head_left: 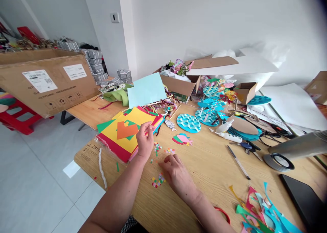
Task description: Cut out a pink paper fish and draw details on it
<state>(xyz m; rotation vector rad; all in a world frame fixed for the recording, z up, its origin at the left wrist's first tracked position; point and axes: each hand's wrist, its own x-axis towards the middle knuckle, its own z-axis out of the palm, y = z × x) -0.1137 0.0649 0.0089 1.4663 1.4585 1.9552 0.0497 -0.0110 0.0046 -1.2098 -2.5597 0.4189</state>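
Note:
My left hand [144, 140] is raised over the near edge of a stack of coloured paper sheets [127, 132], its fingers pinched together on something too small to name. My right hand [175, 174] rests on the wooden table [204, 164], fingers curled down among small paper dots [158, 181] scattered there. More dots [170, 151] lie just beyond it. A paper fish [182, 139] lies a little past my right hand.
Blue wavy paper discs [189, 122], glue bottles [228, 135], scissors [246, 146], a pencil [238, 162] and open cardboard boxes [178, 84] fill the far side. Paper scraps [260, 210] lie at the near right. A large box [46, 79] stands left, on another table.

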